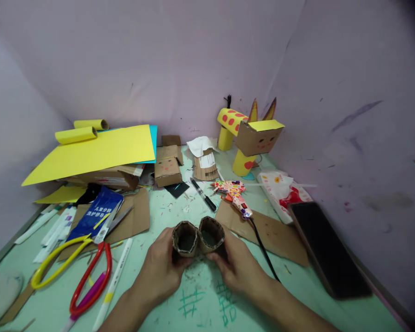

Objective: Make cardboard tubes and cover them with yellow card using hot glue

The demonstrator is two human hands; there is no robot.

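Note:
Two short cardboard tubes stand upright side by side at the lower middle of the head view, their hollow tops facing me. Around the left cardboard tube my left hand is closed, thumb in front. My right hand grips the right cardboard tube the same way. The tubes' rims touch or nearly touch. Just beyond them lie a black marker and a patterned glue gun, its cord running past my right hand. Green grid marks are drawn on the table below the tubes.
Left are scissors with red and yellow handles, a blue packet, white pens and yellow card sheets. A cardboard animal with yellow legs stands at the back. On the right lie a cardboard strip and a dark phone.

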